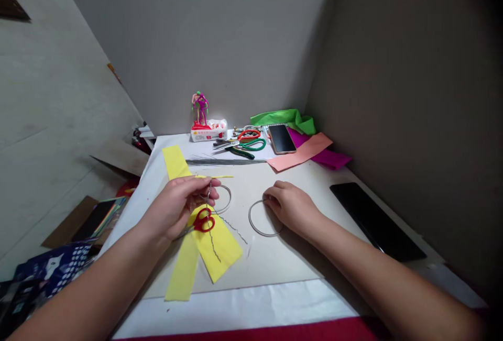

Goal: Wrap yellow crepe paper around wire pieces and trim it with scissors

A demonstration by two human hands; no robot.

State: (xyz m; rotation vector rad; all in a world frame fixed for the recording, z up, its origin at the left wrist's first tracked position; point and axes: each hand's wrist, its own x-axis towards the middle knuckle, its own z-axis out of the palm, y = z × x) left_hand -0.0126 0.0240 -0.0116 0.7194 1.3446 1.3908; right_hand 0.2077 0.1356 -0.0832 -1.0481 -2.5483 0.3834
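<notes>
My left hand (178,206) is closed in a pinch on a thin crinkled wire (211,226) that hangs down over yellow paper strips (217,249). Red-handled scissors (203,222) lie under that hand on the yellow paper. A wire ring (227,198) lies just right of the left fingers. My right hand (293,206) rests on the table with fingers curled, its fingertips touching the rim of a second wire ring (256,227).
At the back stand a pink and green figure (200,107), a white tissue pack (209,131), several scissors and pliers (245,145), a phone (282,139), and green, magenta and salmon paper (301,153). A black tablet (375,220) lies at right. Boxes and coloured paper sit on the floor at left.
</notes>
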